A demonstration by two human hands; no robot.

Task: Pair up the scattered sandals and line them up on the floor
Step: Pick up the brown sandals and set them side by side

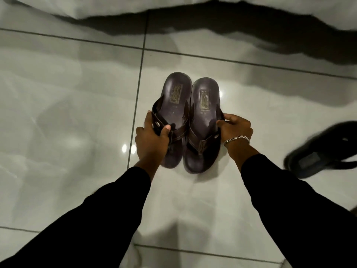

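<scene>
Two dark brown sandals lie side by side on the glossy white tiled floor [77, 105], heels pointing away from me. My left hand [151, 138] grips the outer strap of the left sandal [174, 101]. The outer strap of the right sandal [204, 105] is pinched by my right hand [236, 130], which wears a silver bracelet. The two sandals touch along their inner edges. A third, black sandal [318, 153] lies blurred at the right edge, apart from the pair.
White bedding [108, 6] hangs down along the top of the view, casting a dark shadow on the tiles. Grout lines cross the floor left of the pair.
</scene>
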